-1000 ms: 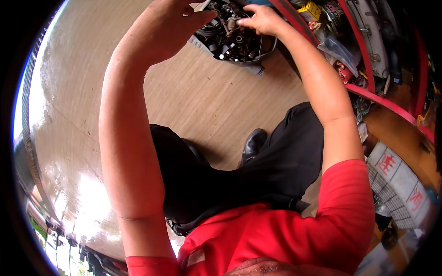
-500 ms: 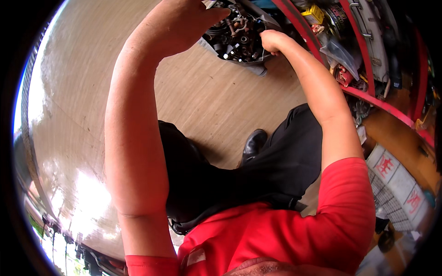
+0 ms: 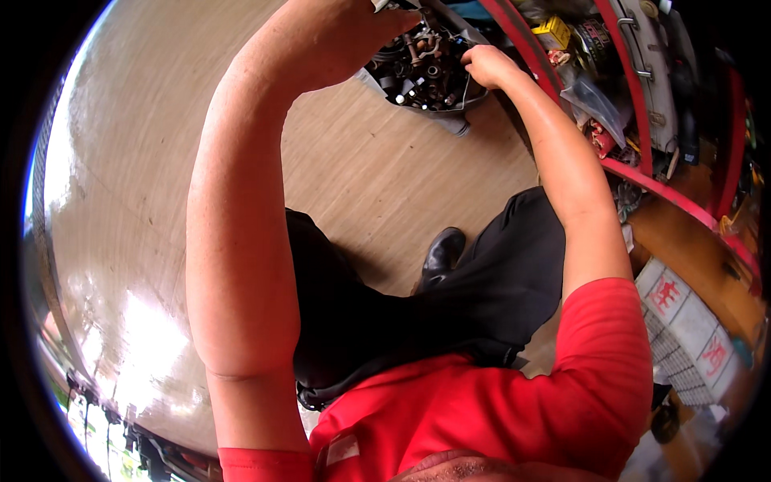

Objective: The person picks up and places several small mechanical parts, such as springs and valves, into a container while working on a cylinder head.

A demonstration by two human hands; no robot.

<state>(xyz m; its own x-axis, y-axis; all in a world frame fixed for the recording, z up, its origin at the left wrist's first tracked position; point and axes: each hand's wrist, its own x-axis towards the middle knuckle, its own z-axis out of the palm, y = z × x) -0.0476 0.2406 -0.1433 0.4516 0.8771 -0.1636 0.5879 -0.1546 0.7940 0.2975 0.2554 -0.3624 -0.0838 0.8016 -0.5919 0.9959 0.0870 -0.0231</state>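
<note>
A grey bag (image 3: 458, 120) with its mouth spread wide lies on the floor at the top of the view. Inside it is a jumble of dark and rusty bolts and other metal parts (image 3: 434, 71). My left hand (image 3: 353, 44) reaches over the bag's left side, thumb stretched out above the parts; its other fingers are cut off by the upper edge, so its grip is hidden. Curled at the right rim of the bag, my right hand (image 3: 487, 67) is closed, apparently pinching the rim. Its fingertips are small and partly hidden.
A red-framed shelf (image 3: 634, 170) stands on the right, holding a yellow box (image 3: 552, 33), a clear plastic bag (image 3: 597, 108) and mixed hardware. White panels with red markings (image 3: 691, 325) lie lower right. My black shoe (image 3: 442, 255) is on the wood-patterned floor (image 3: 377, 177).
My left hand has moved to the right, its thumb farther over the parts. My right hand has shifted slightly right and up along the bag's rim. The whole view has also shifted a little.
</note>
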